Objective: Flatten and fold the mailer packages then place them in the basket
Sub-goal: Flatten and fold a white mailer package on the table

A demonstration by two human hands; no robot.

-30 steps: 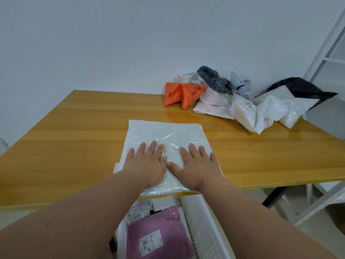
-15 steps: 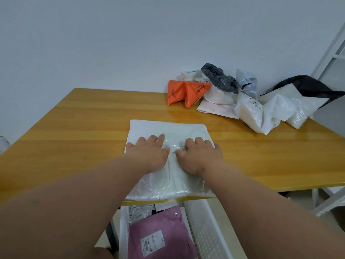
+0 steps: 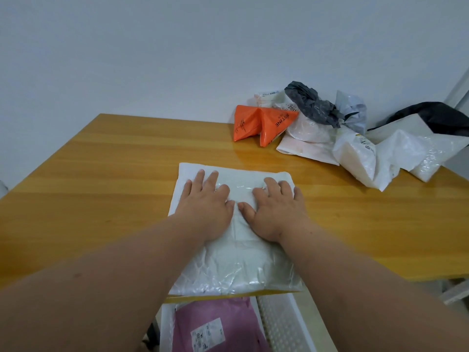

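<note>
A white plastic mailer (image 3: 236, 262) lies flat on the wooden table (image 3: 101, 189), its near end at the table's front edge. My left hand (image 3: 205, 201) presses palm-down on the mailer's far left part with straight fingers. My right hand (image 3: 274, 207) presses beside it on the right, its fingers slightly bent at the tips. The thumbs nearly touch. Below the table's front edge stands a white basket (image 3: 281, 323) holding a pink mailer (image 3: 218, 326) with a white label.
At the table's back right lies a heap of crumpled mailers: an orange one (image 3: 261, 123), a dark grey one (image 3: 309, 102), several white ones (image 3: 360, 156) and a black-and-white one (image 3: 431, 120). A white rack frame (image 3: 460, 90) stands at the far right.
Both hands have slid forward along the mailer, from its near middle toward its far edge, pressing it flat. The camera has tilted down a little.
</note>
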